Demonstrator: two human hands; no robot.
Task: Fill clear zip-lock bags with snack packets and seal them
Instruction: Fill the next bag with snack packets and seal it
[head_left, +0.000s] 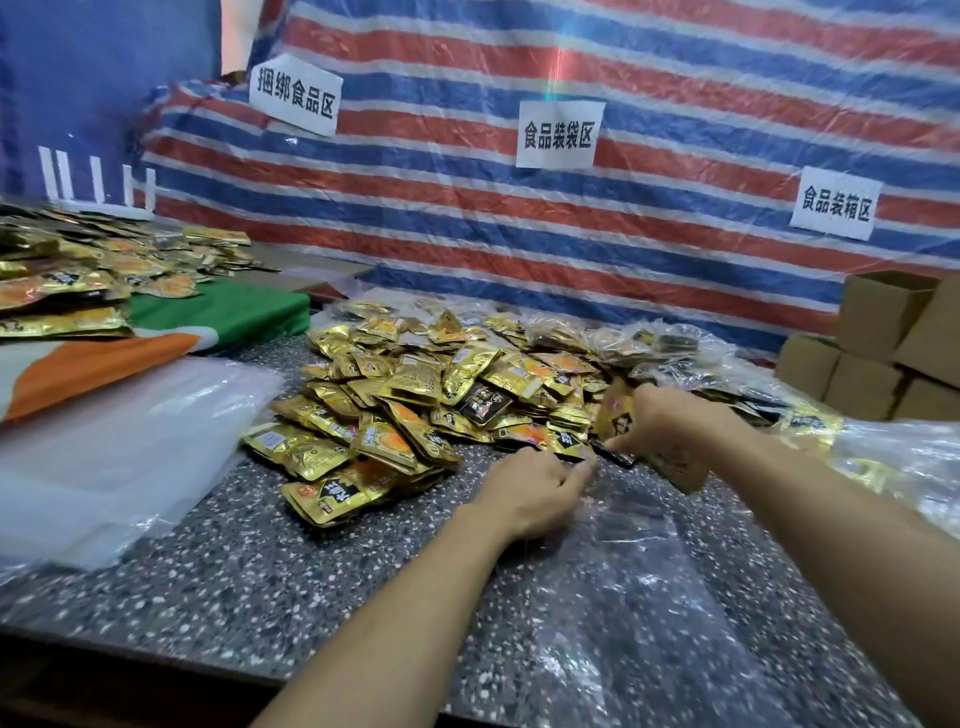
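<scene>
Two bare forearms reach in from the bottom of the frame, over a dark speckled surface (291, 561). Under and between them, at lower centre-right, a clear zip-lock bag (628, 597) lies flat on the surface with its mouth toward the far side. The left hand (535, 486) is palm down with its fingers curled, and its fingertips pinch the bag's far edge; motion blur hides the exact grip. Just beyond it and to the right, the right hand (670, 421) is closed round a few gold snack packets (618, 415), held tilted right at the bag's mouth.

Directly behind the hands, a loose pile of gold packets (405, 395) spreads across the middle of the frame. At the left lies a stack of empty clear bags (119, 447), and beyond it a green and orange cloth (218, 317). More gold packets (78, 275) are heaped at the upper left. At the right edge are filled plastic bags (904, 457) and, behind them, brown cardboard boxes (878, 332). A red, white and blue striped tarp (467, 218) forms the backdrop, with white paper signs (560, 134) stuck on it.
</scene>
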